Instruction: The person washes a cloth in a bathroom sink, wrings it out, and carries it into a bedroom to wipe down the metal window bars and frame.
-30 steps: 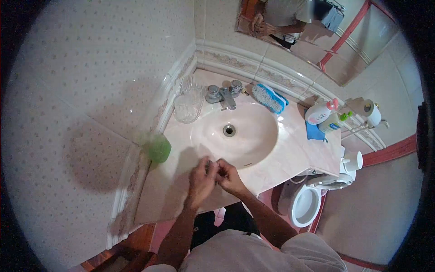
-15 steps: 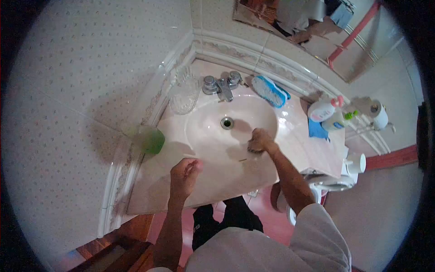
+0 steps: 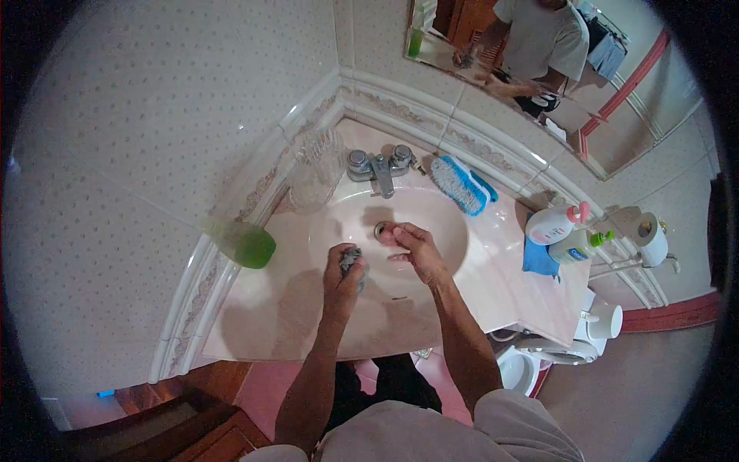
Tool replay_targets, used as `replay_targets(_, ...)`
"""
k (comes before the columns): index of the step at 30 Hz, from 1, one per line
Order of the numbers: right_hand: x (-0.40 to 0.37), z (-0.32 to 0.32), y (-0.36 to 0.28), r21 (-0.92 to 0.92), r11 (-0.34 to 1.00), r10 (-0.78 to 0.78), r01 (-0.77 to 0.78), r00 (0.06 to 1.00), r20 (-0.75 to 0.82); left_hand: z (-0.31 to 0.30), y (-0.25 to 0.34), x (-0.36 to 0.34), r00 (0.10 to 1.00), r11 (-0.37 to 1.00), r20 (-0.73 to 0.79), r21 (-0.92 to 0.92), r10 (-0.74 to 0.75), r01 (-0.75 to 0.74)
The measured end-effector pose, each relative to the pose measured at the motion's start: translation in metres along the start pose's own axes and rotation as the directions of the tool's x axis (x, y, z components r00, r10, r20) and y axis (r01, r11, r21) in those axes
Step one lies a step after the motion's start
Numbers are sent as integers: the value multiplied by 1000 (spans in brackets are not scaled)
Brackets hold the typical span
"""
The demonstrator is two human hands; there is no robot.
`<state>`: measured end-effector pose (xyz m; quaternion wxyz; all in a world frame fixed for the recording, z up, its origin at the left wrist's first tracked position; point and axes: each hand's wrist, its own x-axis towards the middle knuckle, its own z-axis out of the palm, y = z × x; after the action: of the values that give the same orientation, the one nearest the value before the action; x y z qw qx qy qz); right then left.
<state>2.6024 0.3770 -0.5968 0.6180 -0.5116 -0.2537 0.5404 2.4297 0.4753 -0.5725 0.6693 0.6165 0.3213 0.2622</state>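
My left hand (image 3: 342,276) is closed around a crumpled grey scouring pad (image 3: 351,257), held over the front left part of the pink sink basin (image 3: 443,223). To its right, my right hand (image 3: 419,250) hovers over the basin near the drain (image 3: 380,229). Its fingers are half bent and apart, and I see nothing between them. The chrome faucet (image 3: 382,175) stands at the back of the basin.
On the left are a green bottle (image 3: 255,247) and a clear glass vessel (image 3: 314,181). A blue and white brush (image 3: 463,185) lies behind the basin. Two pump bottles, one with a pink top (image 3: 552,224) and one with a green top (image 3: 575,246), stand right on a blue cloth (image 3: 540,259).
The scouring pad, formerly under my right hand on the basin's right side, is now in my left hand. My right hand has moved left, and both hands have come closer together.
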Motion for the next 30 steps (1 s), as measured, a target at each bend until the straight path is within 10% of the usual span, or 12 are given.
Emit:
replay_targets(2,-1,21,10,-8,1000,-21,19,934,-357,27,1,4,1000,997,2,-73,-5,6)
replay_targets(3,1,46,30,-72,942,-334,328,895,-296,39,-11,9,990,974,-35,189,135,-126)
replay_targets(4,-8,52,32,-74,940,-339,332,892,-298,45,-20,11,961,868,-34,439,273,-231)
replay_targets(8,-26,57,45,35,981,-156,193,874,-460,30,-29,-6,929,820,191,437,318,-370)
replay_targets(12,-45,61,33,-413,890,-409,195,744,-528,5,-12,-36,900,807,94,410,425,-424)
replay_targets(16,-59,43,18,118,858,-315,500,694,-647,-55,7,-68,959,917,-79,324,272,-233)
replay_targets(18,-72,44,-8,-9,891,-392,455,758,-521,-86,32,-72,984,984,-135,-121,117,-134)
replay_targets(20,-66,76,9,-104,902,-431,418,872,-233,-87,46,-66,986,989,-115,-72,124,-132)
replay_targets(22,-78,130,-4,-369,853,-384,369,923,35,-63,64,-61,856,801,-96,417,508,-429)
replay_targets(27,-86,110,-34,-223,822,-560,524,814,-150,-72,92,-47,935,776,183,521,304,-354)
replay_targets(30,-96,70,-41,-26,914,-401,405,894,-199,-66,92,-36,802,754,494,369,336,-543)
